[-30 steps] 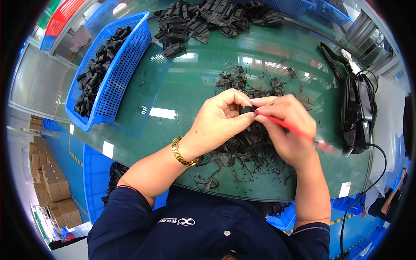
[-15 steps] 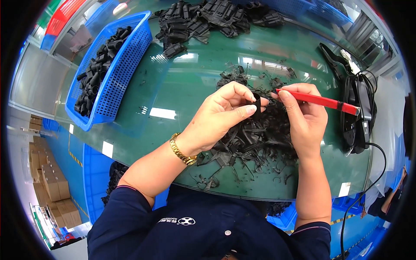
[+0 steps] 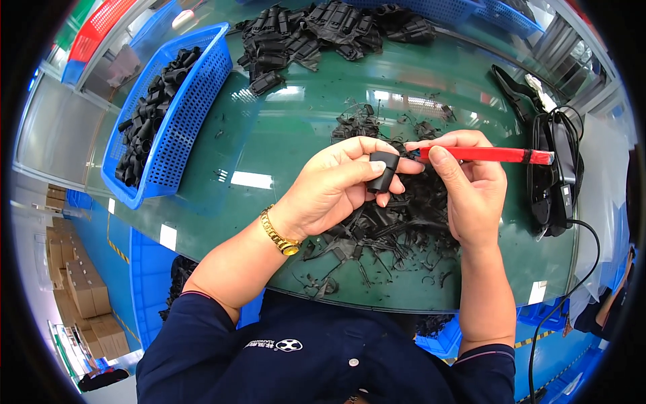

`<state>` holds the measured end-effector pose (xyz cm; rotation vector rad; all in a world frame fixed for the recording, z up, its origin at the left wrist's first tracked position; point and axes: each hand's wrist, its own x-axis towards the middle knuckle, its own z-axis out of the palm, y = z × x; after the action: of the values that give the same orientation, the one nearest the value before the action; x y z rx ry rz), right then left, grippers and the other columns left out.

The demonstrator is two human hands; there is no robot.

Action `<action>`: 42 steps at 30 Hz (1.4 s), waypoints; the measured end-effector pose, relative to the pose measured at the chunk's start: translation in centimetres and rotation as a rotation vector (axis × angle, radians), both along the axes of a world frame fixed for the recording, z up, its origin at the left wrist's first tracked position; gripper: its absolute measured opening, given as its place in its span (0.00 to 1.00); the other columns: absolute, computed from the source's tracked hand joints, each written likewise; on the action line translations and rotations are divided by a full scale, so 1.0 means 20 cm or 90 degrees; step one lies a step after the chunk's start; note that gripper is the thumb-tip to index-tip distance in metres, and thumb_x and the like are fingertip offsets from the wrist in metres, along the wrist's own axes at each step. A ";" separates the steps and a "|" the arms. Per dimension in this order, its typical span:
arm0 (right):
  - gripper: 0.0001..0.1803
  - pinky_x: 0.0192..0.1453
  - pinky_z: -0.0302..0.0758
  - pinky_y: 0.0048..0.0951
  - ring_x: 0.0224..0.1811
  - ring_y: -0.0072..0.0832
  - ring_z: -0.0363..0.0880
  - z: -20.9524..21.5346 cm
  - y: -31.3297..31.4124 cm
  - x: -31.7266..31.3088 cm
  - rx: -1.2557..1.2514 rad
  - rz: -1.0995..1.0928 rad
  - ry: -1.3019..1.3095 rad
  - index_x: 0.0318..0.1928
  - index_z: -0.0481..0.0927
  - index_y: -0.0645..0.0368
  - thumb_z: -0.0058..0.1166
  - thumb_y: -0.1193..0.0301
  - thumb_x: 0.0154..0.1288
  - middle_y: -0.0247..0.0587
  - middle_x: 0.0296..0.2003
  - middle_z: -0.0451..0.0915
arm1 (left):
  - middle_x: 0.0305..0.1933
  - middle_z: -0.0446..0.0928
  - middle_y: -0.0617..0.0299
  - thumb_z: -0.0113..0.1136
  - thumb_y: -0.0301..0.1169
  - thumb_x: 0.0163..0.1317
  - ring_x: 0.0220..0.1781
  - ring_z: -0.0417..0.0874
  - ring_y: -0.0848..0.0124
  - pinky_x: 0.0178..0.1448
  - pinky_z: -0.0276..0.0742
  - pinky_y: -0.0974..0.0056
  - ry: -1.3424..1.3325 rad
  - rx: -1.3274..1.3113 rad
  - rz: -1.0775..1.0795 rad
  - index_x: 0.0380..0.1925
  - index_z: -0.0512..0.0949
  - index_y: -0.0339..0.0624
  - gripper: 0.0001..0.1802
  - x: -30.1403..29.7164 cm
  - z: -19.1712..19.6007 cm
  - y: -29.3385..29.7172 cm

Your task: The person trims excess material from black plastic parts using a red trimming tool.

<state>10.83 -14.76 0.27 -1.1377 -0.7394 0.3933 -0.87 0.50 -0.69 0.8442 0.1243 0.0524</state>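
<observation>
black tube (image 3: 383,172): short, smooth and dull-surfaced, plain black all over, held at a tilt with its upper end leaning to the right
left hand (image 3: 330,182): the grip is closed around the black tube, thumb pressed on its face and fingers bent behind it
right hand (image 3: 476,192): the grip is closed on a slim red tool (image 3: 484,154), thumb across it and fingers on the far side
red tool: flat and straight, lying nearly level, a black band near its right end, its small dark tip pointing left
where the tube is: in the left hand's fingers, above the table (image 3: 269,138), just left of the red tool's tip; the tube and the right hand stand apart
below the hands: a loose heap of black scraps (image 3: 393,225) spread on the green table
left side: a blue basket (image 3: 192,128) holding many black tubes (image 3: 145,121)
far edge: a pile of dark moulded parts (image 3: 313,30)
left wrist: a gold watch (image 3: 274,231)
</observation>
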 end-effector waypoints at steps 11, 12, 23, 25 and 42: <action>0.06 0.46 0.75 0.21 0.39 0.21 0.79 0.00 -0.01 0.01 -0.019 -0.037 0.003 0.41 0.76 0.65 0.56 0.80 0.64 0.40 0.37 0.81 | 0.59 0.70 0.37 0.44 0.26 0.63 0.50 0.79 0.61 0.49 0.76 0.62 -0.020 -0.054 -0.006 0.55 0.67 0.30 0.20 0.00 0.01 0.01; 0.06 0.46 0.75 0.21 0.39 0.21 0.79 0.00 -0.01 0.01 -0.019 -0.037 0.002 0.41 0.76 0.65 0.56 0.80 0.64 0.40 0.37 0.81 | 0.59 0.70 0.37 0.44 0.26 0.63 0.52 0.79 0.60 0.51 0.76 0.61 -0.025 -0.040 -0.001 0.56 0.67 0.29 0.21 0.00 0.01 0.01; 0.06 0.47 0.74 0.21 0.40 0.20 0.78 0.00 -0.01 0.01 -0.023 -0.067 0.018 0.41 0.76 0.65 0.56 0.79 0.64 0.40 0.38 0.81 | 0.57 0.72 0.47 0.51 0.21 0.64 0.56 0.77 0.62 0.59 0.76 0.59 -0.039 0.027 0.044 0.54 0.68 0.33 0.17 0.00 0.01 -0.01; 0.06 0.48 0.74 0.21 0.40 0.21 0.79 0.01 -0.01 0.00 -0.018 -0.051 0.014 0.41 0.76 0.65 0.56 0.79 0.64 0.41 0.38 0.81 | 0.53 0.74 0.50 0.55 0.22 0.64 0.55 0.78 0.64 0.56 0.78 0.61 -0.041 0.056 0.064 0.50 0.69 0.35 0.14 0.00 0.00 -0.02; 0.06 0.49 0.75 0.22 0.41 0.23 0.79 0.01 0.00 -0.02 -0.021 0.009 0.019 0.41 0.76 0.67 0.55 0.81 0.64 0.43 0.38 0.81 | 0.28 0.80 0.52 0.60 0.38 0.65 0.24 0.83 0.70 0.28 0.81 0.68 0.148 0.008 0.082 0.31 0.74 0.36 0.15 -0.02 0.02 0.04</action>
<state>10.48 -14.78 0.39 -1.1564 -0.7165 0.4351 -1.25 1.29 -0.33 0.8528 0.3977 0.0756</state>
